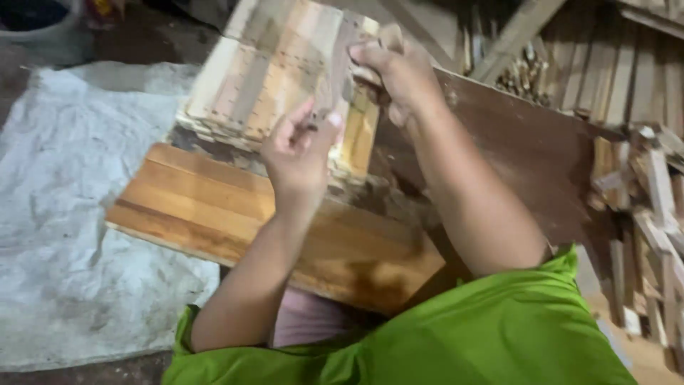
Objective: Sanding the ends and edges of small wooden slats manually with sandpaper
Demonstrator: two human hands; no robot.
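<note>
A small dark object is being pinched by the left hand (299,146) over a pale slatted wooden panel (274,71), whose far edge is being gripped by the right hand (399,71).

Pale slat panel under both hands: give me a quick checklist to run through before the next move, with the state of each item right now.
1. Left hand pinches a small dark piece against the pale slat panel: ok.
2. Right hand grips something at the panel's upper edge: ok; what it is, cannot tell.
3. Panel rests on the brown board: ok.
4. Board overhangs the lap: not ok.
5. Image sharpness: not ok, blurred.
</note>
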